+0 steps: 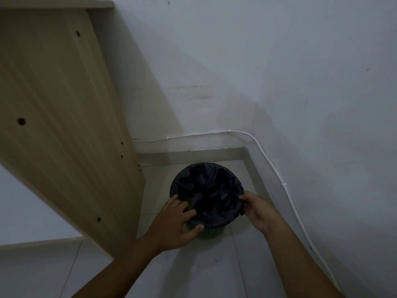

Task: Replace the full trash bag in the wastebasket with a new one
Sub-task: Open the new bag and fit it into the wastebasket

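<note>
We look down from the head camera and find no words or labels we can read on anything.

Our left hand point(175, 220) is on the near left side of the green wastebasket point(209, 232). Its fingers curl over the rim and into the black trash bag point(206, 190), and its thumb presses on the outside, so it grips the bag's edge there.

Our right hand point(258, 209) is on the right side of the wastebasket. Its fingers pinch the bag's edge at the rim.

The bag sits inside the wastebasket, with its edge folded over the rim all around. The wastebasket stands on the pale tiled floor point(214, 272), in the corner of the white walls point(279, 72). A wooden board point(60, 125) stands just left of the wastebasket. A white cable point(285, 186) runs along the wall behind and to the right of it.
</note>
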